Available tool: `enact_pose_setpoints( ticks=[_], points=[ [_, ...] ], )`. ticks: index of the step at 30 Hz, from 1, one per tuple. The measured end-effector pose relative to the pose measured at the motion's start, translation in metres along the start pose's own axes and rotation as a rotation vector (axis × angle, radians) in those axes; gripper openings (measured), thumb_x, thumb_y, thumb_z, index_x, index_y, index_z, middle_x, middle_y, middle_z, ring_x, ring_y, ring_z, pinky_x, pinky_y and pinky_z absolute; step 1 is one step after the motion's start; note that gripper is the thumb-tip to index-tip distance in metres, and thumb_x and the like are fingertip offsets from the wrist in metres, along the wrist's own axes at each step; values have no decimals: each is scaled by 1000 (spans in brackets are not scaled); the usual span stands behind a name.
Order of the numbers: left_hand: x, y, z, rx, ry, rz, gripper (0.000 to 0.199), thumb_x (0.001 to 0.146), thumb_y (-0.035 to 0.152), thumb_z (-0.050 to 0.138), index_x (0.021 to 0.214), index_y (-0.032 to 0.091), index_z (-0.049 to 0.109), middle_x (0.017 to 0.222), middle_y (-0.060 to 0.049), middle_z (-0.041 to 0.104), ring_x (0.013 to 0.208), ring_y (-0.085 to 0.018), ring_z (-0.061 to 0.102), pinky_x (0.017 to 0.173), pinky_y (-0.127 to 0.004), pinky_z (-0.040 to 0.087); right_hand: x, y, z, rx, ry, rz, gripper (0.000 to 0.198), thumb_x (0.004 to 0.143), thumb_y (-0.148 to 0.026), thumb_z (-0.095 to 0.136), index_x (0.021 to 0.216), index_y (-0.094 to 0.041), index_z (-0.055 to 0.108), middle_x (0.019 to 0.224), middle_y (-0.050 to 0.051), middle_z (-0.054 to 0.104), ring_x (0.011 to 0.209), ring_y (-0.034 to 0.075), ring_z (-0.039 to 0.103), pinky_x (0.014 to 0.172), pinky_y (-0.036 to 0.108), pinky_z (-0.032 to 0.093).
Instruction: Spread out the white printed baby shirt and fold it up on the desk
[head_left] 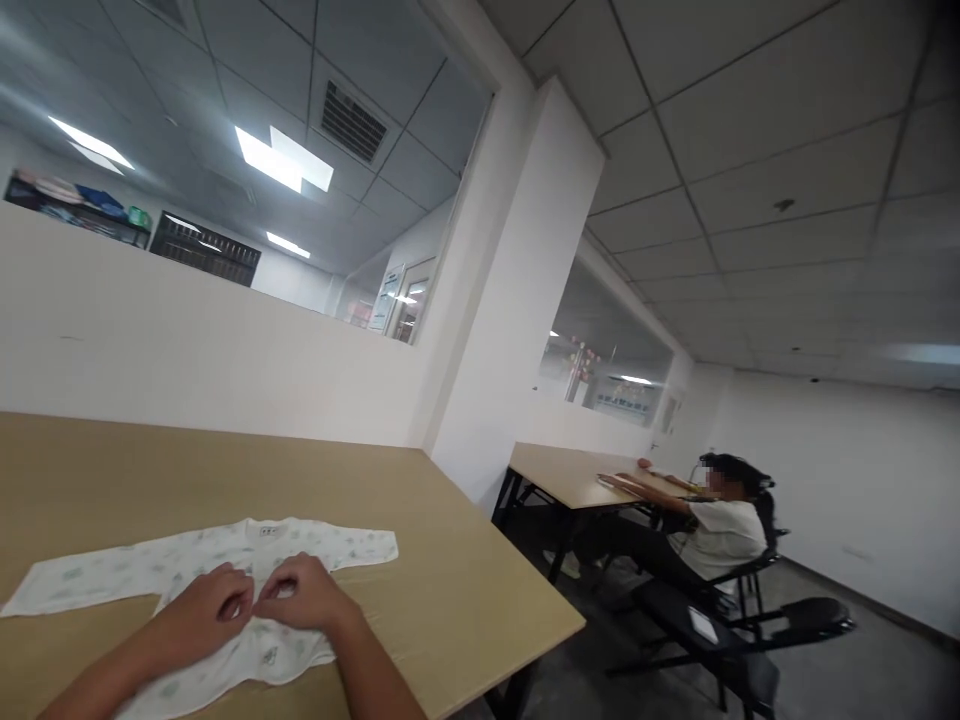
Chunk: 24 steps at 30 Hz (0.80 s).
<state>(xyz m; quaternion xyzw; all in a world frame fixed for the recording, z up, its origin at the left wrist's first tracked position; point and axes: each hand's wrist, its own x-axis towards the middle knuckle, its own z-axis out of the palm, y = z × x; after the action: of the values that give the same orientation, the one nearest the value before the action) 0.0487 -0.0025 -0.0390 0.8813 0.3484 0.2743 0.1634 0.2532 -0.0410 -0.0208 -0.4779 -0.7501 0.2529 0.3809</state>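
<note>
A small white long-sleeved shirt [217,550] with a pale printed pattern lies spread on the wooden table [457,560], its neckline toward the far side and both sleeves stretched out sideways. My left hand [206,607] and my right hand [301,592] meet over the middle of its front. The fingers of each are curled into a pinch, fingertips close together at the shirt's centre line. They appear to grip the shirt's front there; the exact bit of cloth between them is hidden.
A white wall with a window and a pillar [517,270] stand behind the table. To the right, a person [724,530] sits at a second table [562,475], arms stretched over it. A black folding chair [705,630] stands nearer, with a white card on it.
</note>
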Motion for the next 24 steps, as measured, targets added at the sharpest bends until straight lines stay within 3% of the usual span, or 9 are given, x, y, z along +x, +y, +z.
enact_pose_setpoints(
  ticks=[4,13,16,21,24],
  points=[
    [-6,15,-17,27,-38,61,21,83,36,49,77,23,65,83,-3,68,83,-24,60,76,-31,42,-6,-16,-5,-3,-40,6,16,62,-34,85,67,-23,75,66,-2,70,70,17,64,67,26,47],
    [-13,37,-32,24,-71,33,13,81,29,58,82,20,68,88,-5,67,87,-22,60,81,-31,44,-18,-28,-11,-131,-39,-69,5,75,-19,76,79,-19,78,81,5,76,80,19,65,79,29,49],
    [-15,39,-36,61,5,43,13,82,31,64,90,23,71,104,-6,67,109,-25,58,96,-36,43,-18,-23,-10,-135,-14,-99,4,76,-22,74,78,-20,76,81,4,74,83,20,65,82,31,48],
    [-19,12,-55,178,125,-217,28,93,39,55,114,26,67,129,-8,62,128,-27,51,110,-47,37,-11,4,-24,-156,190,-78,21,81,-32,65,96,-21,73,102,8,72,100,25,64,95,38,47],
    [-28,-16,-70,280,101,-376,37,98,44,46,127,28,63,142,-9,57,137,-28,47,114,-53,33,-8,31,-44,-313,278,63,29,83,-35,58,104,-21,71,112,10,71,110,28,62,101,43,45]
  ],
)
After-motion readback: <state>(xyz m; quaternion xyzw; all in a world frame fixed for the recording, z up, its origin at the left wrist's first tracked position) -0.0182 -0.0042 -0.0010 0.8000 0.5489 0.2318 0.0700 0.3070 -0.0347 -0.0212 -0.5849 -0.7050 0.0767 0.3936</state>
